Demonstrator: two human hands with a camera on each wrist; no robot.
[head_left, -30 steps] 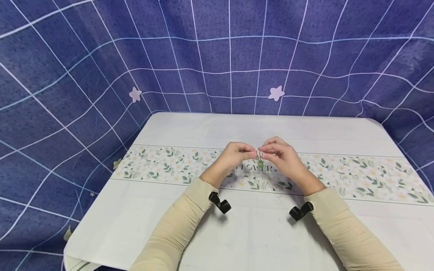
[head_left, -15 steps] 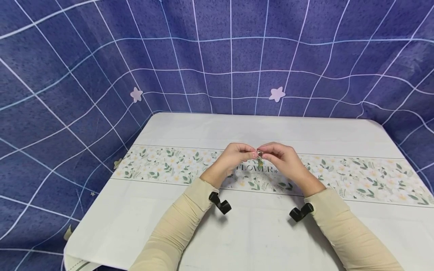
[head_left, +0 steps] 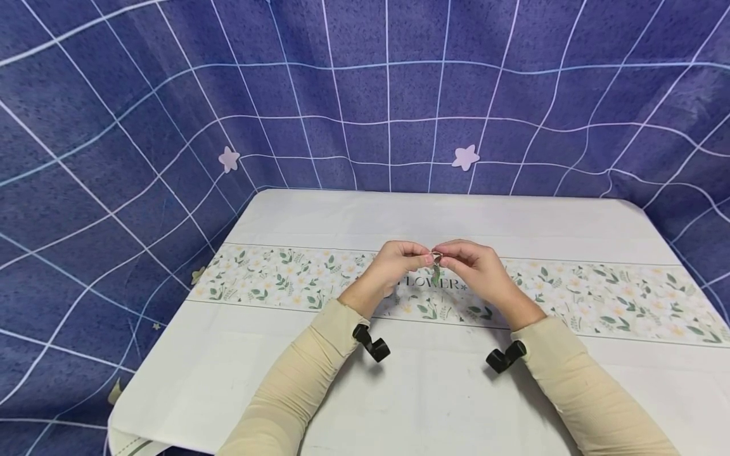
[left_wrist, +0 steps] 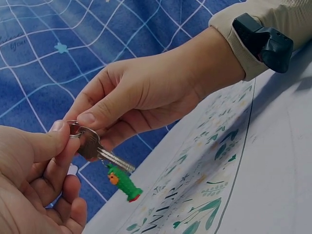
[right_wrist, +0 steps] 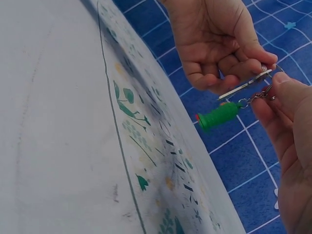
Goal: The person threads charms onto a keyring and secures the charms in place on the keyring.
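Both hands meet over the table in the head view, holding a metal key ring (left_wrist: 73, 128) between them. My left hand (head_left: 393, 266) pinches one side of the ring with thumb and index finger. On the other side, the thumb and fingers of my right hand (head_left: 476, 265) pinch the ring. A silver key (left_wrist: 89, 144) hangs from it, close to the right thumb in the left wrist view. Below dangles a green figure charm (right_wrist: 217, 116) with orange and red parts, on a short chain (right_wrist: 254, 99). Fingertips hide part of the ring.
A white tablecloth (head_left: 422, 392) with a floral band (head_left: 302, 278) and the word FLOWER covers the table. Behind and at the left hangs a blue gridded curtain (head_left: 359, 95) with pale stars. Black wrist cameras (head_left: 371, 343) sit on both beige sleeves.
The right hand's raised upper fingers have come down towards the thumb at the ring. The hanging charm has turned a little. The left hand stays nearly in place.
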